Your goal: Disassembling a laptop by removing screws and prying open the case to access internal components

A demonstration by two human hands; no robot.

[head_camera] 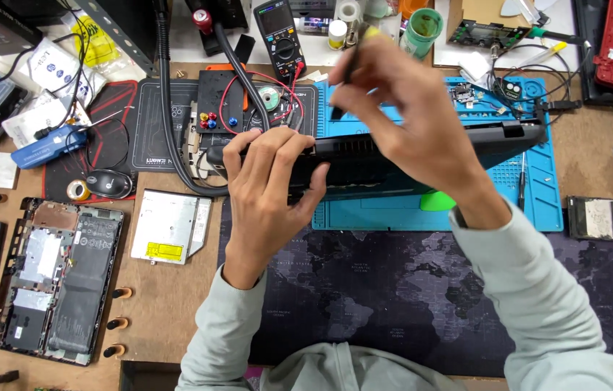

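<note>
A black laptop body [422, 148] stands on edge over the blue work mat [538, 195]. My left hand [267, 192] grips its left end, fingers curled over the top edge. My right hand [408, 108] hovers over the middle of the laptop and pinches a thin dark tool [343, 87] with a yellow-tipped handle, its tip pointing down at the laptop's upper edge. A green plastic pick [437, 201] lies under my right wrist.
An opened laptop chassis [56, 279] lies at left beside an optical drive [170, 226]. A multimeter [281, 32], mouse [109, 183], tape roll [77, 190] and cables crowd the back. A hard drive [596, 217] sits at right. A dark map-printed mat [393, 289] covers the front.
</note>
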